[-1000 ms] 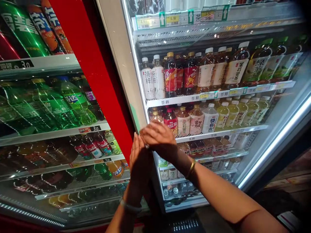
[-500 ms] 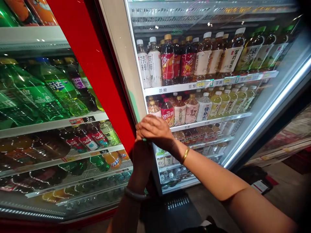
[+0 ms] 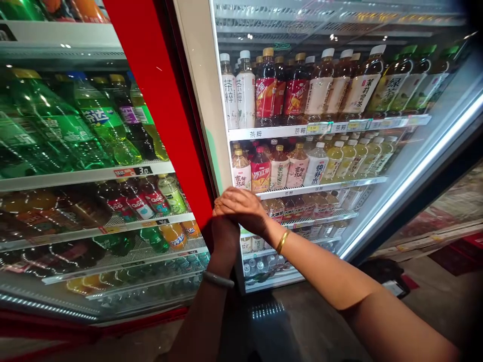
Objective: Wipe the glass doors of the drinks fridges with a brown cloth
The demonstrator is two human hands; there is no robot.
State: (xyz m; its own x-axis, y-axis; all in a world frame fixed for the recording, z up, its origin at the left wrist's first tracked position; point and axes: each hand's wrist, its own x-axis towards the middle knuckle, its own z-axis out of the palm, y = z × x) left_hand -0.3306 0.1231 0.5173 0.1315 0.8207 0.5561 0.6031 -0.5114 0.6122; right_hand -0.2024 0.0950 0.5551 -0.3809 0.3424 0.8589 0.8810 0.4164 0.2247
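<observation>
Pressing together in front of a glass-fronted drinks cooler, both hands meet at the white vertical door frame (image 3: 206,100) between two cabinets. The left hand (image 3: 223,234) rises upright with a pale bangle (image 3: 218,279) on its wrist, and its palm lies against the frame's edge; whether its fingers curl round anything cannot be told, since the other hand hides them. The right hand (image 3: 243,208) lies flat across the top of the left, fingers loosely bent, grasping no bottle, with a gold bangle (image 3: 282,241) on its wrist. Just above the hands, a shelf carries a red-labelled tea bottle (image 3: 260,171) and pale-labelled bottles beside it. One shelf higher stand two white-labelled tall bottles (image 3: 238,93) next to dark red-labelled ones. Left of the red cabinet edge (image 3: 162,110), large green soda bottles (image 3: 64,125) lie behind glass.
</observation>
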